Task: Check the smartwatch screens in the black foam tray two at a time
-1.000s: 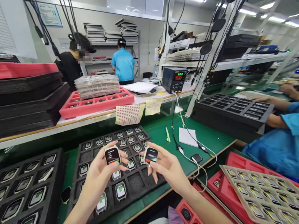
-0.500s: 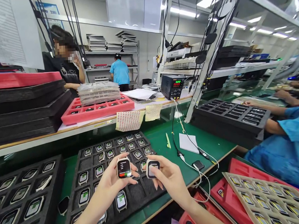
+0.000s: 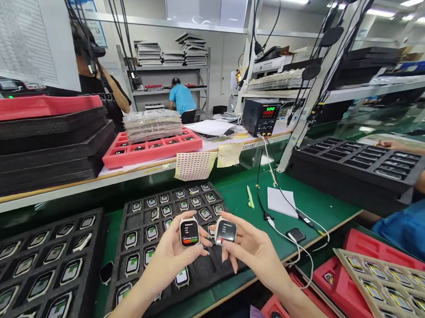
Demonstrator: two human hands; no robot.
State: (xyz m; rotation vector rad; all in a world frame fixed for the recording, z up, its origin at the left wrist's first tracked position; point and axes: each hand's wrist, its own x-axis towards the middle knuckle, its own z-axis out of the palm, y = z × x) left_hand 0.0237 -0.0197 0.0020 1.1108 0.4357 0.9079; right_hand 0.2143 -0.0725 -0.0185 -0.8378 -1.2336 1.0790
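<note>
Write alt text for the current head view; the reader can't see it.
A person's left hand holds one smartwatch and the right hand a second smartwatch, screens lit, above a black tray of watches on a green bench. Another such tray lies to the left; a power supply with glowing digits stands on the shelf behind.

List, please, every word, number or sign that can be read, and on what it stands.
"5.00": green digits, power supply.
"0.000": red digits beneath, same display; lowest row unclear.
Too small or blurred: watch in left hand, watch in right hand, hanging sheet, shelf-edge label, wall poster.
</note>
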